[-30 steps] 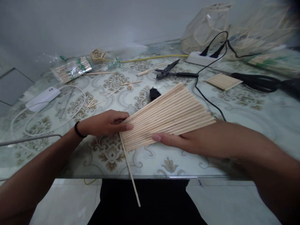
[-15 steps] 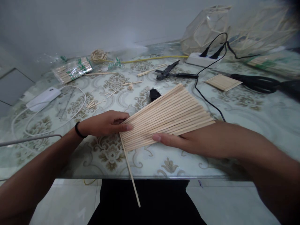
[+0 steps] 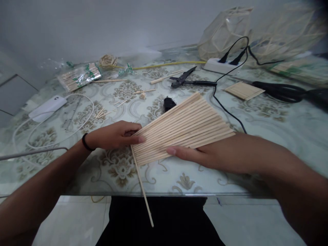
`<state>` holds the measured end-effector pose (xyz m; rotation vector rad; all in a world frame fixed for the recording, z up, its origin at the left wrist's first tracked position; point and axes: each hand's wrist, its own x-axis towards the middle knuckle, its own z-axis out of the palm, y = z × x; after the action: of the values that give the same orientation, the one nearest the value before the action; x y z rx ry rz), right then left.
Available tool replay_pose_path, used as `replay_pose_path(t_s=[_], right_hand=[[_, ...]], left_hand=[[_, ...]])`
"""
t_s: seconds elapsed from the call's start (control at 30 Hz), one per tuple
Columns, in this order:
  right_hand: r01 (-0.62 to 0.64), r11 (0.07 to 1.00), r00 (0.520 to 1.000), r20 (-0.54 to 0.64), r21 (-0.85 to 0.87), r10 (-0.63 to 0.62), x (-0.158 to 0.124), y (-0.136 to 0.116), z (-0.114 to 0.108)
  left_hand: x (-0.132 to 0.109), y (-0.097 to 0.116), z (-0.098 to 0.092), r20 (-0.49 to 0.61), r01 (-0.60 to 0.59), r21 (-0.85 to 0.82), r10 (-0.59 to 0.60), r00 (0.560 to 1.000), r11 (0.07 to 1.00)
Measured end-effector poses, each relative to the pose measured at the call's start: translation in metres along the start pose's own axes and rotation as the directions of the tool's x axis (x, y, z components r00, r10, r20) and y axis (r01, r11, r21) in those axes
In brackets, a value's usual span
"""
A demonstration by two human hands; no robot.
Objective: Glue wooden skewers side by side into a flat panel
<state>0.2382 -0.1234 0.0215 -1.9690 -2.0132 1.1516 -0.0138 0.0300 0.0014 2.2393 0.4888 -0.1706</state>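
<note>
A fan-shaped panel of wooden sticks (image 3: pixel 184 124) is held above the table, its sticks lying side by side and widening toward the upper right. My left hand (image 3: pixel 119 135) grips the narrow left end, thumb on top and fingers curled behind. Beneath the near right side my right hand (image 3: pixel 217 153) supports the panel, thumb pressed on its top face; the other fingers are hidden under it. A single thin stick (image 3: pixel 144 191) runs along the narrow end and sticks out down past the table's front edge.
Behind the panel sits a small black tool (image 3: pixel 169 103), with black pliers (image 3: pixel 183 78) farther back. Scissors (image 3: pixel 279 90) and a square stick panel (image 3: pixel 244 90) lie right. A white power strip (image 3: pixel 222 65) trails a black cord. Bagged sticks (image 3: pixel 80 77) and a white adapter (image 3: pixel 48 108) are left.
</note>
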Motion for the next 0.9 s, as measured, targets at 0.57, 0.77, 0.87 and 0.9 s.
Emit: replay_pose_path(t_s=[0.57, 0.77, 0.87, 0.9], right_hand=[[0.006, 1.0, 1.0, -0.007, -0.001, -0.006, -0.001, 0.0013, -0.0004], [-0.008, 1.0, 1.0, -0.007, -0.015, 0.007, -0.0014, 0.0018, -0.0005], [-0.023, 0.999, 1.0, -0.004, -0.026, 0.023, -0.0012, 0.0016, -0.0002], [-0.032, 0.999, 0.999, -0.009, -0.033, 0.031, -0.001, 0.0018, 0.0001]], left_hand=[[0.0, 0.0009, 0.0001, 0.002, 0.013, 0.01, -0.013, 1.0, 1.0], [0.0, 0.0008, 0.0002, -0.001, 0.01, 0.008, -0.01, 1.0, 1.0], [0.0, 0.0004, 0.0002, -0.002, 0.009, 0.016, -0.009, 1.0, 1.0], [0.0, 0.0002, 0.0001, -0.001, 0.01, 0.016, -0.01, 1.0, 1.0]])
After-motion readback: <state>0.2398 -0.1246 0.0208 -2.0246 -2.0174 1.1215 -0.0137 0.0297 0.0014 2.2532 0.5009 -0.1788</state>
